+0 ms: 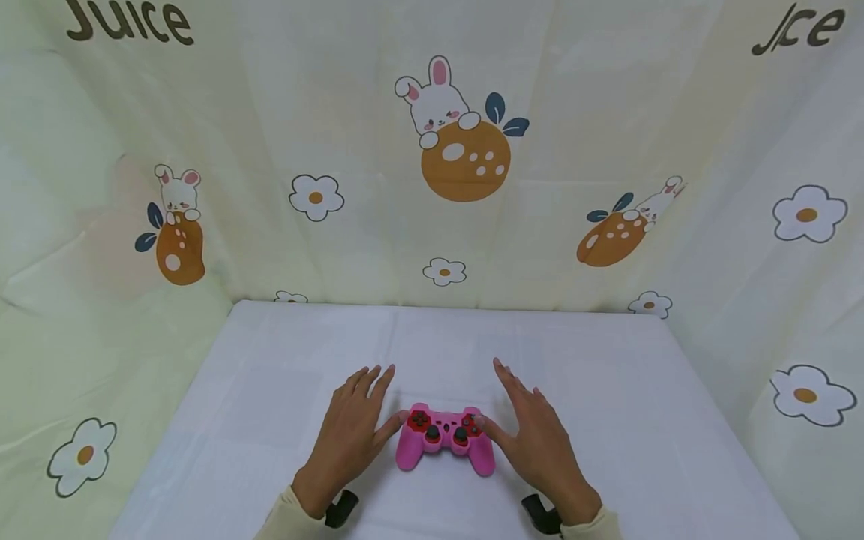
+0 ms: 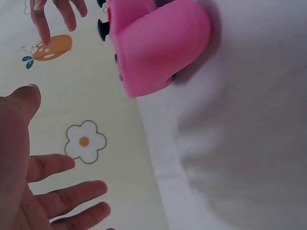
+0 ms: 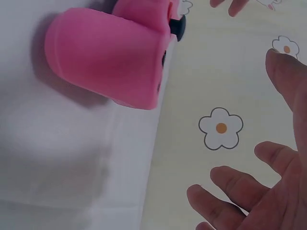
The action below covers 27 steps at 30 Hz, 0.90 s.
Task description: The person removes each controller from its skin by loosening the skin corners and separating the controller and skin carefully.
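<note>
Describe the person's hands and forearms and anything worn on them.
The left hand and right hand wear no gloves. A cream sleeve ends near each wrist, and a short black piece, probably the wrist camera, shows beside each.

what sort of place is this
Perhaps a makeshift booth for tabletop work: printed fabric hangs behind and on both sides of a white-covered table, where a pink game controller lies.
</note>
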{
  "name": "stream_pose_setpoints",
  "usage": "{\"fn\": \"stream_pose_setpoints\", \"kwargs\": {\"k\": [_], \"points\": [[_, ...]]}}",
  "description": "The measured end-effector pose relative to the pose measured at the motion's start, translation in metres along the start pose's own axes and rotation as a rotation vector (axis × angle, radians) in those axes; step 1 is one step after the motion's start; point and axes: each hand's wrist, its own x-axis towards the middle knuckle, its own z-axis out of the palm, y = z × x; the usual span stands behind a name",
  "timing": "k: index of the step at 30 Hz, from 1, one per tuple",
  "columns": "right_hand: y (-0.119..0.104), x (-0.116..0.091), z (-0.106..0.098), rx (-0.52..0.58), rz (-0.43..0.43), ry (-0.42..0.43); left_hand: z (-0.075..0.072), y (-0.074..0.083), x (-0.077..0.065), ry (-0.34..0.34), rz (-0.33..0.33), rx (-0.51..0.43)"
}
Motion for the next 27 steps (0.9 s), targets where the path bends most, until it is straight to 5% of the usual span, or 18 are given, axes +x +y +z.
{"fn": "stream_pose_setpoints", "kwargs": {"k": [6,17,27], "points": [[0.004,-0.002,0.009,0.021,0.030,-0.022,0.012,0.000,-0.004,0.047,0.039,-0.005],[0.006,-0.008,0.018,0.072,0.038,-0.027,0.023,0.003,-0.009,-0.008,0.008,-0.017],[0.009,-0.009,0.029,0.139,0.026,-0.064,0.037,0.003,-0.014,0.062,0.021,-0.079]]}}
